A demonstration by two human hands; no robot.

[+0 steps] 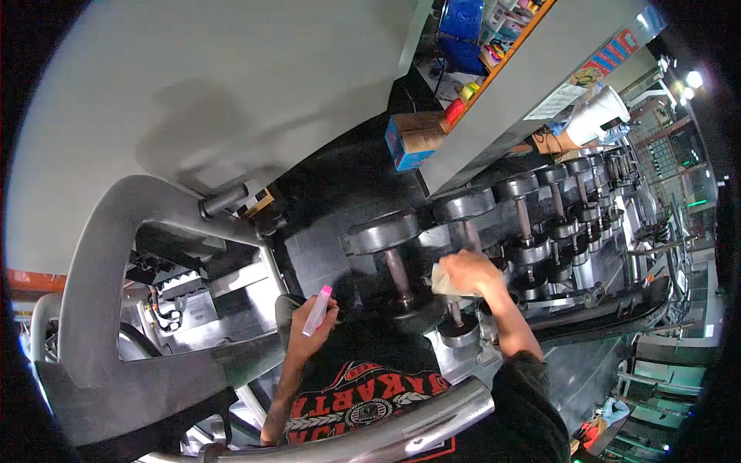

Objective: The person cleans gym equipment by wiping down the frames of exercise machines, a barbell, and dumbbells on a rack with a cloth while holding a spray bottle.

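Note:
My left hand (pixel 306 337) is closed around a slim, whitish translucent bottle with a pink top (pixel 316 312), held tilted in front of my shirt. In my right hand (pixel 469 272) is a folded pale cloth (pixel 443 280). That hand is over a dumbbell (pixel 463 205) on the rack, with the cloth close to its handle. Whether the cloth presses on the metal I cannot tell. Left of it lies a larger dumbbell (pixel 397 270) with a dark round head and a bare metal handle.
More dumbbells (pixel 525 220) run in rows to the right. A grey machine frame (pixel 108 255) stands on the left, and a thick metal tube (pixel 432 420) crosses close in front of me. Beyond the rack are a cardboard box (pixel 421 133) and a grey counter (pixel 494 116).

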